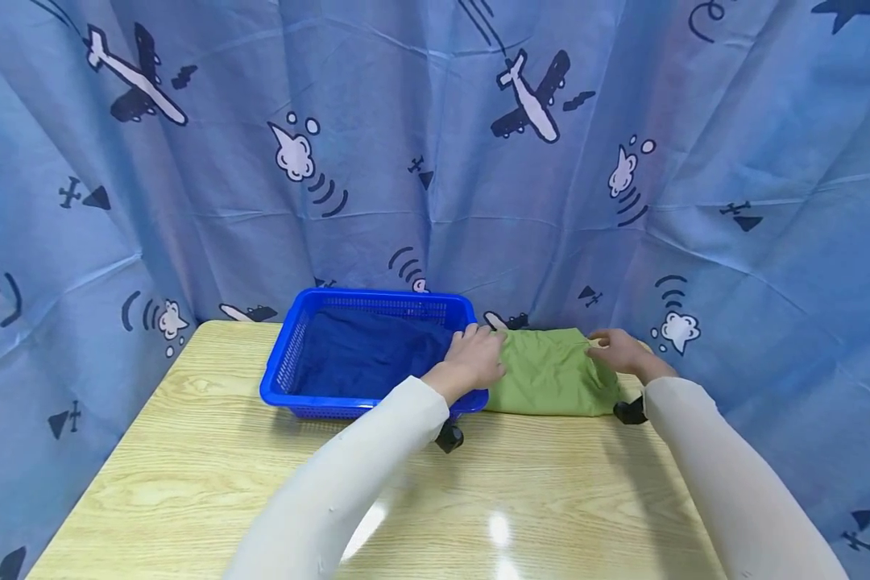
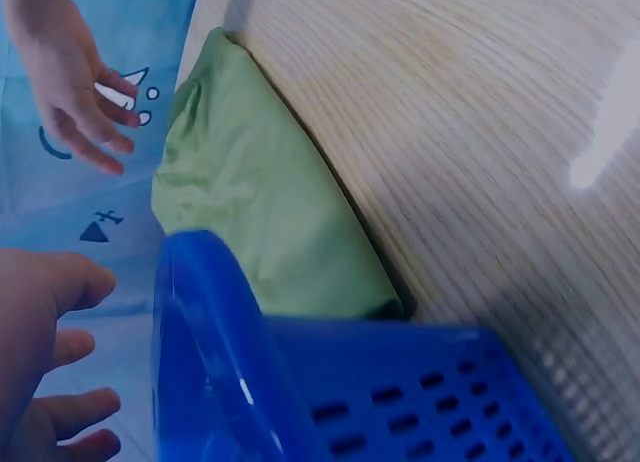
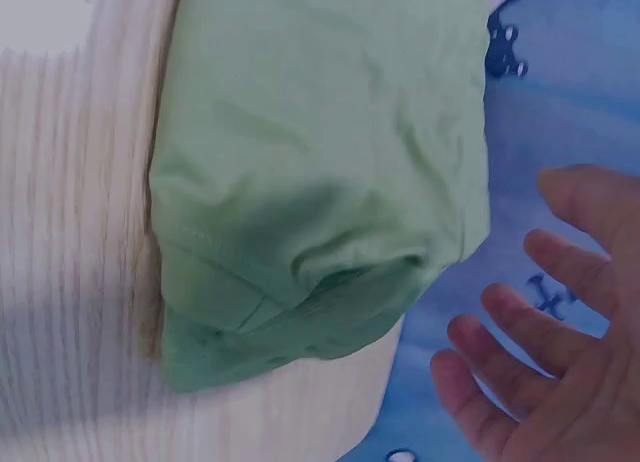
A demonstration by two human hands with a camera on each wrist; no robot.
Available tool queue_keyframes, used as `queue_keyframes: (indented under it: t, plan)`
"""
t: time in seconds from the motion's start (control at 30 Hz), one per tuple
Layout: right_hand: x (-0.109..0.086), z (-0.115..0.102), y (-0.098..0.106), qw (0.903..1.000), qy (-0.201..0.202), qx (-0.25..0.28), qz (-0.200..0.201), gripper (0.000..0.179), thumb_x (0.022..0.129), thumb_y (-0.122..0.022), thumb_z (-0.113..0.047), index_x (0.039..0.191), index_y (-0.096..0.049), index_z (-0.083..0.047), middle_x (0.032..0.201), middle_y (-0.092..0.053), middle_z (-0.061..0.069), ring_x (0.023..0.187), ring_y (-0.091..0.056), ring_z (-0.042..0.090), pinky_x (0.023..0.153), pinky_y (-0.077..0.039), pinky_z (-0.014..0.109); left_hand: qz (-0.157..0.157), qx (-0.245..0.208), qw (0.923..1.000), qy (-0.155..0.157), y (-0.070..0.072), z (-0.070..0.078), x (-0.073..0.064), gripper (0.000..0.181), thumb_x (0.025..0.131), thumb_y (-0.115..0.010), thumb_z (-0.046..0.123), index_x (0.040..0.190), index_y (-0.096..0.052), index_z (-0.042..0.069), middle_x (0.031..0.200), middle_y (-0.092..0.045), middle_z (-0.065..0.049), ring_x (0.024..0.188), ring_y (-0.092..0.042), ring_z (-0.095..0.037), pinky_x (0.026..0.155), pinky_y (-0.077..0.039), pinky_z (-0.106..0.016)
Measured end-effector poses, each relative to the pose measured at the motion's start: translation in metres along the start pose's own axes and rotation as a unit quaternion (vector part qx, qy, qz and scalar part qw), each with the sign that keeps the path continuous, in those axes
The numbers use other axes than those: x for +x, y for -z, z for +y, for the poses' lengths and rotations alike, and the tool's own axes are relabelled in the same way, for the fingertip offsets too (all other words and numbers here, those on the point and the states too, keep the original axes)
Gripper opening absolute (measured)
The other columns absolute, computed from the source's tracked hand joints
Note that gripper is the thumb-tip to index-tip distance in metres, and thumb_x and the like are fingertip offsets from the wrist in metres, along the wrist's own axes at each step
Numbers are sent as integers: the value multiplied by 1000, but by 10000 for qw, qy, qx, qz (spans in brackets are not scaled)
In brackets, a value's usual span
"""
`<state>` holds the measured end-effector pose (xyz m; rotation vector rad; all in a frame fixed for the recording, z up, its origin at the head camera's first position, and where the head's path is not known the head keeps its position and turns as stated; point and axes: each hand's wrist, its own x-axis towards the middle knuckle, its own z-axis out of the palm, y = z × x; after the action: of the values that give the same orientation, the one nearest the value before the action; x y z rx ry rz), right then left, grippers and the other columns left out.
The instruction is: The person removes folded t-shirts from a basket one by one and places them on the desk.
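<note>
A folded green cloth (image 1: 547, 374) lies flat on the table, its right end gathered into creases with a seam showing in the right wrist view. My right hand (image 1: 619, 351) hovers by that end, fingers spread and holding nothing. Over the right rim of a blue plastic basket (image 1: 275, 379) is my left hand (image 1: 477, 354), its fingers loosely bent and nothing between them in the left wrist view. Inside the basket rests a dark blue cloth (image 1: 370, 350). The basket's right end stands against the left end of the green cloth.
The wooden table (image 1: 188, 451) extends in front of the basket and the cloth. Right behind them hangs a blue curtain (image 1: 377, 145) printed with airplanes. A dark wrist mount (image 1: 449, 436) sits under the left wrist.
</note>
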<state>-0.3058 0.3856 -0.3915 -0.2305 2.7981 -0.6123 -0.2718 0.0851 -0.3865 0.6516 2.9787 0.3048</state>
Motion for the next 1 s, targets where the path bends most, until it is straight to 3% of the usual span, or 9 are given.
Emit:
queue_keyframes:
  t: [0.3, 0.53, 0.8, 1.0]
  plan:
    - [-5, -29, -3, 9973, 610, 265, 302, 50, 105, -50, -21, 144, -46, 11, 142, -46, 42, 127, -49, 58, 98, -50, 60, 158, -160, 9993, -312, 14, -19, -21, 57, 102, -56, 35, 155, -42, 20, 156, -48, -4, 146, -41, -26, 117, -37, -46]
    - [-10, -51, -10, 9948, 890, 465, 194, 49, 106, -51, -22, 145, -46, 8, 146, -46, 38, 127, -53, 53, 98, -52, 57, 275, -684, 9966, -371, 19, -45, -33, 54, 102, -57, 33, 153, -45, 19, 156, -49, -5, 147, -41, -28, 119, -36, -49]
    - [-16, -83, -23, 9867, 1381, 805, 311, 45, 106, -51, -16, 145, -47, 7, 144, -50, 35, 127, -56, 50, 99, -53, 55, 369, -1285, 9910, -111, 28, -86, -49, 53, 102, -59, 28, 152, -46, 17, 156, -49, -6, 146, -42, -33, 119, -34, -54]
    - [-15, -109, -29, 9816, 1554, 1022, 426, 43, 106, -52, -16, 143, -51, 5, 143, -53, 30, 125, -58, 46, 100, -52, 54, 402, -1495, 9879, 126, 34, -111, -67, 53, 102, -59, 28, 152, -46, 18, 157, -48, -8, 147, -39, -35, 119, -33, -57]
